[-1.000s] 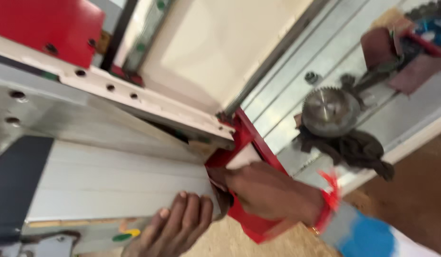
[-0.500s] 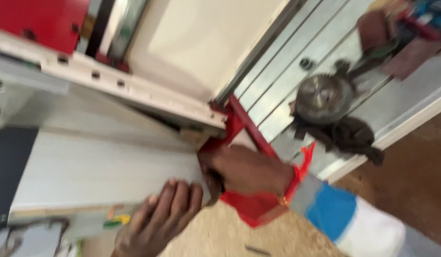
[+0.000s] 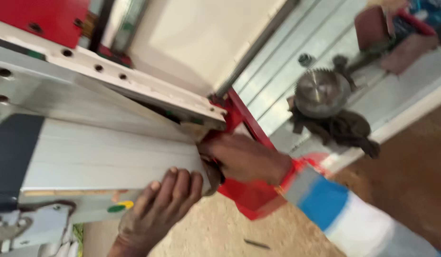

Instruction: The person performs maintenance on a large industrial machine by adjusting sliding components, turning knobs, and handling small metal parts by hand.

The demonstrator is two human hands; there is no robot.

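left hand [image 3: 158,207] comes up from six o'clock, fingers [image 3: 182,183] curled and pointing to one o'clock. right hand [image 3: 244,159] reaches in from four o'clock, forearm sleeved, knuckles up, fingertips hidden at nine o'clock. the two hands nearly touch.

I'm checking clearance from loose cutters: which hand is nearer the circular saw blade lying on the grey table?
Right. The right hand grips the board's end below-left of the circular saw blade; the left hand rests on the board's edge, farther down-left.
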